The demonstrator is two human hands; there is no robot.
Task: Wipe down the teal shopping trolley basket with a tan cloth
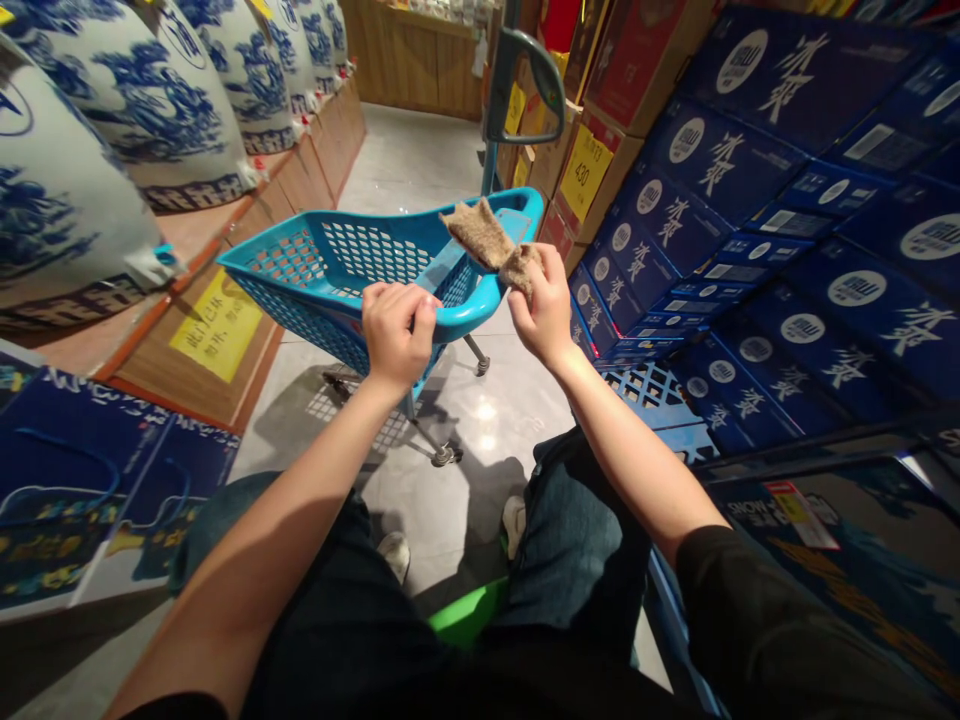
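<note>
A blue plastic shopping cart [277, 245] stands in front of me, its rounded rim toward my knees. My left hand [397, 335] is closed over this rim, with the knuckles up. In my right hand [544, 305] is a bunched brown cloth [480, 232], pinched at the right side of the rim. One end of the cloth sticks out past my fingers and lies over the rim. Some of the cloth is hidden inside my grip. Slotted walls and a flat panel show inside the cart's basket.
Large white-and-blue jars [165, 110] line a wooden ledge [247, 370] on the left. Stacked dark blue boxes [712, 150] rise close on the right. Behind the cart is a post with a grey loop handle [559, 95]. Something green [471, 612] shows between my legs.
</note>
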